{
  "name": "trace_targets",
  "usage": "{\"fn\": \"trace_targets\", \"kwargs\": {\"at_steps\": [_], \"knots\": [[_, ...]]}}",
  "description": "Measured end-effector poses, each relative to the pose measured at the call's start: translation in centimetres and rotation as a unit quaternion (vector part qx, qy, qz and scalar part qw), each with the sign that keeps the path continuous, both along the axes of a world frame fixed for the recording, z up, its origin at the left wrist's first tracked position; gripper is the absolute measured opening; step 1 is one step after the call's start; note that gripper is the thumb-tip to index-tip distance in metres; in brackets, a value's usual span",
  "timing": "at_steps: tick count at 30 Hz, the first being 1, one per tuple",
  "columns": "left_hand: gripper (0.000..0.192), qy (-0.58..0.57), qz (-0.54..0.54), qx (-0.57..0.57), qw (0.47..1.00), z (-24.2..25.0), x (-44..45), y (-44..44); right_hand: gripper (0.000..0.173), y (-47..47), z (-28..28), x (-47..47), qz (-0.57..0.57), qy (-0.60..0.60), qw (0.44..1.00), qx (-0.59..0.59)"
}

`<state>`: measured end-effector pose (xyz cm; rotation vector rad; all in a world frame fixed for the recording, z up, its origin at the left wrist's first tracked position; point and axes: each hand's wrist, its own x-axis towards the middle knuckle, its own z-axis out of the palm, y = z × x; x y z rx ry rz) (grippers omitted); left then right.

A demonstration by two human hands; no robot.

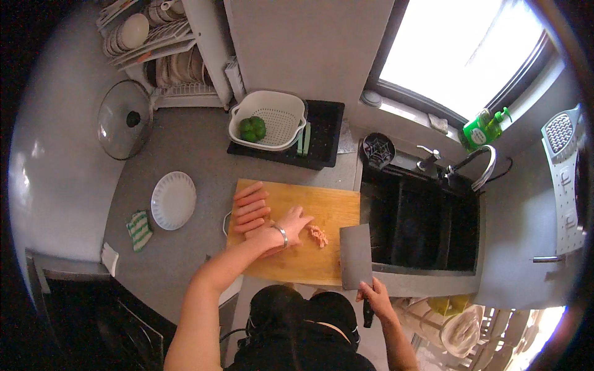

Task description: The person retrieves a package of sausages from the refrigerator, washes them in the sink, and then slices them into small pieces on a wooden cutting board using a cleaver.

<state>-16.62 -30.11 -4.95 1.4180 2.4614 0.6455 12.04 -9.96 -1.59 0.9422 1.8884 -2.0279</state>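
My right hand grips the dark handle of a cleaver. Its broad blade is over the right end of a wooden cutting board, beside the sink. My left hand, with a bracelet at the wrist, is over the middle of the board. Its fingers are apart and reach toward a small heap of chopped sausage; the space under the palm is hidden. Several whole sausages lie in a row at the board's left end. More sausage shows partly beneath my left forearm.
Behind the board, a white colander with green peppers stands on a black tray. To the left are a white plate, a striped cloth and a glass lid. A black sink with a faucet borders the right.
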Motion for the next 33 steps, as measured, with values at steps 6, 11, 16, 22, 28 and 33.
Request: {"fn": "trace_targets", "kwargs": {"at_steps": [6,11,16,22,28,33], "knots": [[0.032,-0.087,0.06,-0.162,0.981,0.9,1.3,-1.3,0.023,-2.2,-4.0,-0.4,-0.077,0.027,0.993,-0.085],[0.029,-0.095,0.061,-0.065,0.991,-0.7,1.8,-0.2,0.021,-4.1,-4.9,-2.9,-0.091,0.033,0.99,-0.105],[0.043,-0.134,0.117,0.121,0.977,-2.0,2.6,0.6,0.021,-6.1,-4.4,-4.5,-0.077,0.034,0.988,-0.132],[0.045,-0.154,0.094,0.089,0.98,-2.1,3.1,0.6,0.022,-8.1,-4.7,-5.7,-0.057,0.03,0.985,-0.159],[0.04,-0.219,0.061,0.151,0.962,-0.4,3.2,0.5,0.021,-9.1,-4.7,-6.3,-0.058,0.03,0.972,-0.227],[0.029,-0.135,0.115,0.142,0.974,2.6,0.7,-2.1,0.022,-8.6,-4.0,-6.4,-0.086,0.038,0.953,-0.288]]}}
